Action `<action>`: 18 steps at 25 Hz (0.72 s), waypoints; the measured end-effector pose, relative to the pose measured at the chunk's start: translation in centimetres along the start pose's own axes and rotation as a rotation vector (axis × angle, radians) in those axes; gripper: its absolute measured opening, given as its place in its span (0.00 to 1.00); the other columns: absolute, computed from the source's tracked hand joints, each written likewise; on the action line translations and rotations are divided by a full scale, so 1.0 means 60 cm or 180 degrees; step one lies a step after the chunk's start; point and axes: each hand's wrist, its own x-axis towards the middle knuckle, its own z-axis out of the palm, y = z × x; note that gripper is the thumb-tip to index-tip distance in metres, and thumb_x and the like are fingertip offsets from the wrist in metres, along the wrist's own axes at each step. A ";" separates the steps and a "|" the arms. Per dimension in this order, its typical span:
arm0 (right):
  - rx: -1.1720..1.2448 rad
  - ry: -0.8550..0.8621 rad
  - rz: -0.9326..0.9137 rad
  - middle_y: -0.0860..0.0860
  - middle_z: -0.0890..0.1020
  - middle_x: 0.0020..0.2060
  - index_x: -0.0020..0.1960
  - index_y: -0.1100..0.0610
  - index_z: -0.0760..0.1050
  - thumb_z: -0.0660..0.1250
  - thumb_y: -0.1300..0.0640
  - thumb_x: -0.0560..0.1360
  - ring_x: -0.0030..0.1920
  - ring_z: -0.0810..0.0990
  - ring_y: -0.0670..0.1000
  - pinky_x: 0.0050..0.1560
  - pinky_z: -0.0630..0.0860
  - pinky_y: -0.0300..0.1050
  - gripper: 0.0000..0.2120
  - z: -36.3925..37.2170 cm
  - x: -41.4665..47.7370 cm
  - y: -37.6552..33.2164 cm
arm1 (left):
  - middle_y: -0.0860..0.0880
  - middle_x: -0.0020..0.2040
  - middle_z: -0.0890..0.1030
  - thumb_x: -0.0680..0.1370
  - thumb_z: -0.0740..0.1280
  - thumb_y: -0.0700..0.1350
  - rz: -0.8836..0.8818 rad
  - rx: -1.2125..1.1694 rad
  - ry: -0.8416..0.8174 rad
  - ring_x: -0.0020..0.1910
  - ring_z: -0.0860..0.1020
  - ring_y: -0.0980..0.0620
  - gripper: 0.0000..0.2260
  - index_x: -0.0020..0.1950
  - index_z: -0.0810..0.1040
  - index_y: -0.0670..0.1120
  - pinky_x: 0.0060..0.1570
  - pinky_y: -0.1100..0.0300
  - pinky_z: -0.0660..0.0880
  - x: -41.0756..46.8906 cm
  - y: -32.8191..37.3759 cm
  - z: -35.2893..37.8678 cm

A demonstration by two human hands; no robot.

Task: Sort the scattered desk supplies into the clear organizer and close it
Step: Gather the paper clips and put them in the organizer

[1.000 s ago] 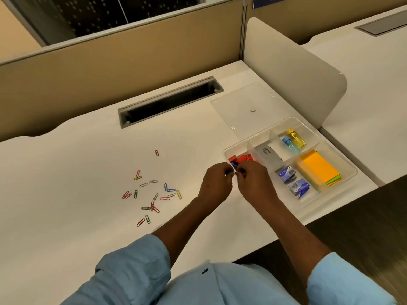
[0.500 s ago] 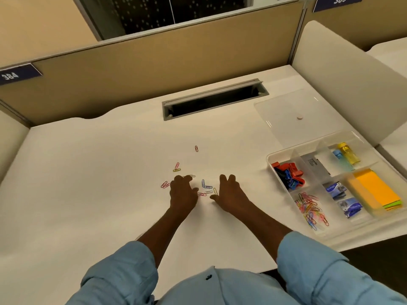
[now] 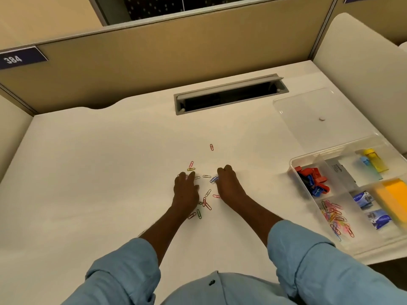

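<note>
At the worktop's middle, both hands have come from the clear organizer at right to flank the loose paper clips, seemingly the last supplies to sort. The left hand lies flat, fingers straight; whether the bent-fingered right hand pinches a clip I cannot tell.

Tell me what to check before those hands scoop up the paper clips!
1. The loose paper clips lie between the left hand and the right hand: ok.
2. One red clip sits apart, farther back: not ok, easy to miss.
3. The organizer is open, with its lid lying flat behind it: ok.
4. The clip compartment has room: ok.
5. The right hand is gripping a clip: cannot tell.
</note>
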 end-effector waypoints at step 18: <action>-0.1066 -0.0403 -0.0617 0.60 0.46 0.77 0.76 0.59 0.49 0.47 0.53 0.82 0.77 0.42 0.60 0.76 0.43 0.56 0.25 0.042 0.136 -0.006 | 0.46 0.77 0.56 0.76 0.53 0.29 0.1648 0.0492 -0.0568 0.77 0.52 0.48 0.28 0.75 0.58 0.44 0.74 0.59 0.48 0.107 -0.091 -0.027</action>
